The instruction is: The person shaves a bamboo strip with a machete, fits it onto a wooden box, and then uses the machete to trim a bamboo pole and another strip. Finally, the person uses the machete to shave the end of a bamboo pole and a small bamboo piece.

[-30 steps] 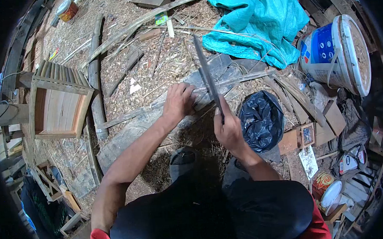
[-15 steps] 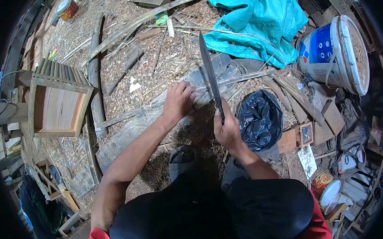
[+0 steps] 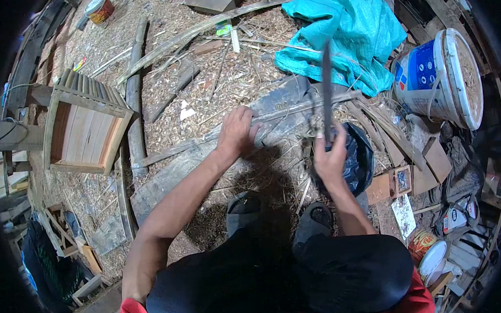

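Wooden strip lies slantwise across the grey board in front of me, its left end running past the board's left edge and its right end past the far right corner. Nearest, my sandals stand just short of the board's near edge, probably to give both arms room. My left arm reaches forward outside the knee, nearly straight; my left hand has its knuckles up and its fingers curled around the strip, I think to steady it against the board. My right forearm slants inward past the other knee, and the fingers of my right hand wrap a machete, thumb on the left side of the grip. I hold it well apart from my left hand, presumably to spare those fingers; the blade points away from me, blurred, and I cannot tell how high it is. A black plastic bag sits partly behind that fist. Farther out, a turquoise sack lies bunched beyond the board's far right corner, near a white bucket, seemingly kept off the working spot.
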The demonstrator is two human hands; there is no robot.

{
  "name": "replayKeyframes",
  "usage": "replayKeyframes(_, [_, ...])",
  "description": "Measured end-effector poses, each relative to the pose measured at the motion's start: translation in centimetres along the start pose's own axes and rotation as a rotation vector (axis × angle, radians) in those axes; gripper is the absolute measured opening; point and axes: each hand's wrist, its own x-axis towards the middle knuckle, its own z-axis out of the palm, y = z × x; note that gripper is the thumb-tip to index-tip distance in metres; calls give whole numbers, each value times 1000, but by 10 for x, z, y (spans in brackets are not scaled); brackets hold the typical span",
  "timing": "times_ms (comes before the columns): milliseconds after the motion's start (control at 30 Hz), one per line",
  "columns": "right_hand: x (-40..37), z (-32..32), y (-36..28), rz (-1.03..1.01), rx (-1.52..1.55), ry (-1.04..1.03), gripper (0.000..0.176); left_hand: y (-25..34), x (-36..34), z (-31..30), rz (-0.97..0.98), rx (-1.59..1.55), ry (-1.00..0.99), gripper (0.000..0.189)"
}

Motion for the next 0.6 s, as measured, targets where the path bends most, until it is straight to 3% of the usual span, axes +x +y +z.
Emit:
replayKeyframes(33, [4,-4,12,-107,-61,96,43,2,3,-8,-46,-30,-8,28])
replayKeyframes(133, [13,-15,15,-97,-122,145,42,-1,7,-35,-182,-90,39,28])
replayKeyframes(300, [38,4,33,-68,-197,-79,47,-20,24,-63,-219,-198,270,25])
replayKeyframes(333, [47,12,38,-175,-267,-128,51,-19,25,-69,-287,-202,295,23])
replayKeyframes(433, [57,26,13,-248,-591,-266,50,-26,24,-81,-315,-168,383,22])
replayKeyframes(467, [59,26,-8,-155,-772,-369,46,-26,23,-85,-343,-184,401,25])
replayKeyframes(567, [69,29,-54,-591,-793,-312,43,-20,21,-97,-482,-371,403,29])
replayKeyframes(600, [75,32,-84,-607,-660,-410,42,-30,21,-91,-547,-654,403,30])
